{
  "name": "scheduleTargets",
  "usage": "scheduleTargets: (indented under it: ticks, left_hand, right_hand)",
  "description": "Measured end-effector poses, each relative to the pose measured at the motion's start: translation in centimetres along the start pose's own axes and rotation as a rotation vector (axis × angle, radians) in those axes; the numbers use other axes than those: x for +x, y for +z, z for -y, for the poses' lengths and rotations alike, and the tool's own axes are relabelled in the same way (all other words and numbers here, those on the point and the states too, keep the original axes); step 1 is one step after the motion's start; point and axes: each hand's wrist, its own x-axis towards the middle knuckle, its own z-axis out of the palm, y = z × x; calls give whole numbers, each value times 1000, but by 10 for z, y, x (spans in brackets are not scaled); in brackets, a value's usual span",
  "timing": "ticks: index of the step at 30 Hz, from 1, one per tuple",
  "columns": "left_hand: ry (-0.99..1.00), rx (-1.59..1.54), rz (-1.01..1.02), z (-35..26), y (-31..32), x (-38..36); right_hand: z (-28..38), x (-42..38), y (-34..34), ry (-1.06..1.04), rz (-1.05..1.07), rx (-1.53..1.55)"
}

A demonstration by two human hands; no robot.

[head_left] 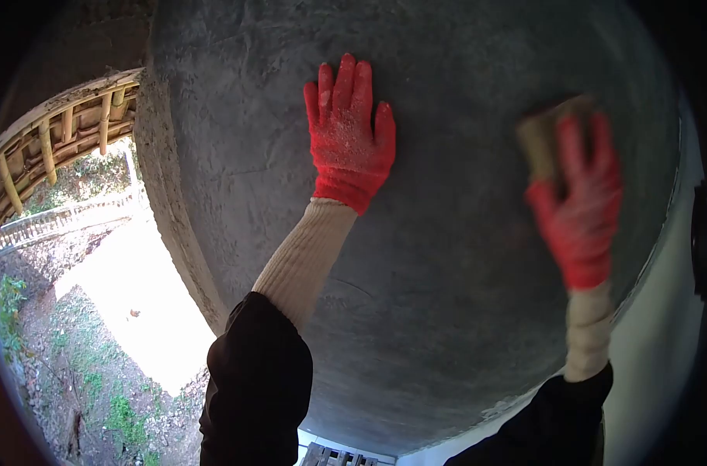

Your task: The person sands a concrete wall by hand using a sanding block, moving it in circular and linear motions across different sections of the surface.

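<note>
My left hand, in a dusty red work glove, lies flat against a dark grey plastered wall with its fingers stretched upward. Further right, my right hand, in a matching red glove, grips a yellowish-brown sponge against the same wall. The sponge and the right hand are smeared by motion, so the sponge's exact shape is hard to make out. Both wrists show cream knitted cuffs under black sleeves.
At the left, the wall's rough edge borders an opening onto sunlit ground far below. Bamboo roof poles show at upper left. A white wall meets the grey plaster at right. A slatted dark object sits at the bottom.
</note>
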Motion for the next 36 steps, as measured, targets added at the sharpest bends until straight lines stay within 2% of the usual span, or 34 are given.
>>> scheduleTargets:
  ticks: [1, 2, 4, 5, 7, 10, 12, 13, 15, 16, 18, 19, 21, 24, 26, 29, 31, 34, 36]
  left_hand:
    - [-11, -17, 10, -1, 0, -1]
    - [-16, -21, 15, -3, 0, -2]
    - [-28, 5, 26, -2, -1, -1]
    - [-15, 9, 26, -1, -2, 0]
    - [-8, -9, 33, -1, -3, -1]
    - [-13, -28, 33, -3, -4, -1]
    - [5, -28, 15, -1, -1, 0]
    - [17, -33, 1, -1, 0, -1]
    - [12, -18, 30, -3, -2, -2]
    - [3, -10, 45, -3, -3, -1]
    - [5, -14, 44, -1, -2, -2]
    - [0, -27, 36, -1, -1, -3]
    - [-2, -23, 43, -2, -1, -4]
    - [14, -15, 45, -2, -2, -2]
    - [20, -16, 46, 0, -3, -2]
    - [13, -43, 33, 0, -3, -3]
    - [6, -62, 43, -1, -4, -3]
    - [13, -71, 46, 0, -3, -3]
    - [11, -50, 35, 2, -1, -3]
  right_hand:
    - [34, -26, -5, -144, 134, 90]
    - [58, -51, -6, -330, 364, 219]
    - [84, -112, 25, -658, 251, 317]
    - [80, -103, 18, -650, 240, 319]
    - [51, -70, -9, -397, 393, 309]
    - [-36, -35, -5, 60, -46, 81]
    - [-107, -25, 3, 423, -240, 93]
    - [-112, -22, 4, 430, -234, 99]
    - [-105, -16, 4, 754, -272, 19]
    - [-88, -25, 10, 595, -253, 11]
    - [5, -34, 7, 268, -178, -19]
    - [47, -46, 3, 168, 16, 42]
    - [102, -83, 15, -302, 317, 306]
    - [107, -80, 17, -345, 313, 423]
    - [71, -46, 4, -108, 177, 242]
    - [-14, -14, 11, 291, -227, 87]
    - [-54, -21, 13, 694, -307, 86]
    - [0, -46, 14, 610, -205, -87]
    - [81, -68, 15, 379, -100, 3]
